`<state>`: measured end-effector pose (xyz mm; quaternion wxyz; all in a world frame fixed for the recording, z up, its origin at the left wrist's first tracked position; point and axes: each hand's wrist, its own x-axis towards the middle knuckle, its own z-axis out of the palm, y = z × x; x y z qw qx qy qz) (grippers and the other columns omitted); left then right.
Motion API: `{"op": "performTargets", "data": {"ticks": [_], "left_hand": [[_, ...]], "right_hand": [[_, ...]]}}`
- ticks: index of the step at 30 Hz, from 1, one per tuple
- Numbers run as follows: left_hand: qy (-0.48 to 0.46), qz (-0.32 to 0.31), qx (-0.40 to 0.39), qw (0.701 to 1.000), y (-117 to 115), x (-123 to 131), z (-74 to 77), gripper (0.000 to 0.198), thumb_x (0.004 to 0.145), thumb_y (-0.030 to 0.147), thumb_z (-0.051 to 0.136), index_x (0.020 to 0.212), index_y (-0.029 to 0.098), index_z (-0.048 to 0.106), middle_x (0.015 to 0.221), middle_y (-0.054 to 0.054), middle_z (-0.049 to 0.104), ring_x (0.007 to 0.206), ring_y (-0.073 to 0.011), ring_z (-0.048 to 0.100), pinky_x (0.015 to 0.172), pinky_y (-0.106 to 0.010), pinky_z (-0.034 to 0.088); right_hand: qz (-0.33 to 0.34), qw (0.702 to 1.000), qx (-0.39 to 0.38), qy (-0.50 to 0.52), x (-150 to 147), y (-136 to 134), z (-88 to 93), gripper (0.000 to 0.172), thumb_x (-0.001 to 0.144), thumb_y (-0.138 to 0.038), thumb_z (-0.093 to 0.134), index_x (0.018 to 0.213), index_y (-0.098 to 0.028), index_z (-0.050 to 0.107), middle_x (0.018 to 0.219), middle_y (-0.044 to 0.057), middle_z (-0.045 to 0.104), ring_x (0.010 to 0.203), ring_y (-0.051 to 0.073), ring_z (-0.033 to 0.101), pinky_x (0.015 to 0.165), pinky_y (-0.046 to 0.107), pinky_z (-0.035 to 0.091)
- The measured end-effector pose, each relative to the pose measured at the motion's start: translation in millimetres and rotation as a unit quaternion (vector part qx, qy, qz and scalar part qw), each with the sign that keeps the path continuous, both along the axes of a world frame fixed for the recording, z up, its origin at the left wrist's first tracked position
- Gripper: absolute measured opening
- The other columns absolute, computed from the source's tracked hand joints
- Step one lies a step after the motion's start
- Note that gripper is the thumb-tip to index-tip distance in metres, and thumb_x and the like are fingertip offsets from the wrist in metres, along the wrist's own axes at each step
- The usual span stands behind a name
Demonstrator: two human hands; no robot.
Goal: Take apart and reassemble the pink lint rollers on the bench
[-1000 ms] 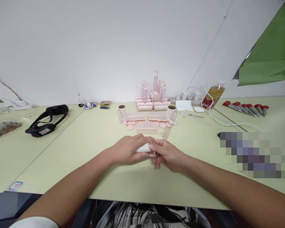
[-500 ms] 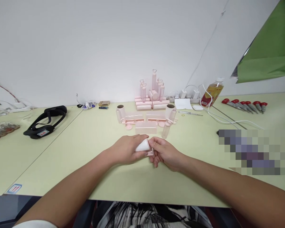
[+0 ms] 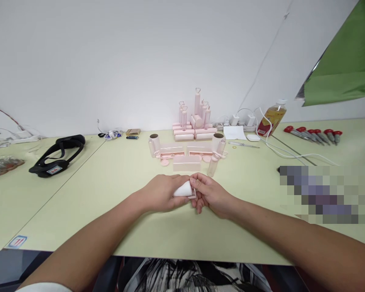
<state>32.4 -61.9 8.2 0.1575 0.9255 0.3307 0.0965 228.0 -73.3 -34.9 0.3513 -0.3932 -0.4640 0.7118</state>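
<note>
Both hands meet at the middle of the pale green table (image 3: 115, 190). My left hand (image 3: 161, 192) is closed round a small white roll (image 3: 183, 189), which pokes out toward the right. My right hand (image 3: 211, 194) pinches the roll's end together with a small pink part (image 3: 192, 197) just beneath it; most of that part is hidden by my fingers. Just behind my hands lie a pink rectangular case (image 3: 187, 163), more pink trays and upright rolls (image 3: 155, 145).
A stack of pink parts (image 3: 195, 123) stands at the back by the wall. A black headset (image 3: 58, 155) lies left. Red-handled screwdrivers (image 3: 313, 135), a bottle (image 3: 272, 117), white cables and chargers (image 3: 241, 120) are at the right. A blurred patch covers the right side.
The white roll has turned slightly between my hands, and my right fingers have closed in more tightly on its end. Both hands stay in the same spot.
</note>
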Motion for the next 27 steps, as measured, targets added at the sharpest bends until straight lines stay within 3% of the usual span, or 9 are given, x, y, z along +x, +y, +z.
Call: {"op": "performTargets", "data": {"ticks": [10,14,18,23,27], "left_hand": [[-0.004,-0.010,-0.037,0.999,-1.1,-0.3,5.4,0.037,0.086,0.041,0.055,0.120,0.028,0.052,0.109,0.000,0.067,0.089,-0.0200,0.064,0.069,-0.026,0.044],[-0.016,0.015,-0.034,0.999,-0.6,0.3,5.1,0.039,0.085,0.040,0.056,0.122,0.028,0.052,0.112,-0.001,0.066,0.092,-0.0211,0.063,0.072,-0.027,0.044],[-0.056,0.060,-0.080,0.993,2.4,-0.6,6.2,0.035,0.087,0.046,0.052,0.113,0.024,0.057,0.099,-0.002,0.068,0.085,-0.0201,0.063,0.070,-0.027,0.045],[-0.092,0.090,-0.102,0.986,5.9,-2.8,8.4,0.044,0.086,0.056,0.050,0.111,0.022,0.058,0.095,-0.003,0.067,0.081,-0.0194,0.062,0.070,-0.029,0.046],[-0.074,0.088,-0.119,0.986,4.4,-3.2,10.2,0.045,0.085,0.060,0.049,0.108,0.023,0.060,0.095,-0.002,0.068,0.080,-0.0185,0.062,0.069,-0.027,0.045]], "right_hand": [[0.001,1.000,0.010,-0.007,-0.5,-0.8,-4.0,0.038,0.083,-0.055,0.061,0.095,-0.022,0.046,0.059,-0.004,0.057,0.049,0.012,0.059,0.038,0.021,0.050],[-0.014,1.000,0.016,-0.013,-0.2,1.6,-5.0,0.037,0.084,-0.055,0.059,0.093,-0.022,0.047,0.063,-0.003,0.058,0.052,0.013,0.059,0.042,0.024,0.051],[-0.041,0.990,0.105,-0.085,5.3,2.4,-2.4,0.036,0.083,-0.057,0.057,0.095,-0.023,0.048,0.062,-0.005,0.055,0.050,0.013,0.055,0.042,0.024,0.047],[-0.097,0.910,0.318,-0.247,15.6,-5.8,10.0,0.021,0.087,-0.043,0.056,0.093,-0.023,0.055,0.057,-0.005,0.047,0.049,0.011,0.043,0.047,0.025,0.036],[-0.176,0.817,0.477,-0.271,23.9,-11.4,23.9,0.006,0.086,-0.029,0.056,0.086,-0.023,0.055,0.066,-0.001,0.051,0.058,0.014,0.047,0.055,0.028,0.039]]}}
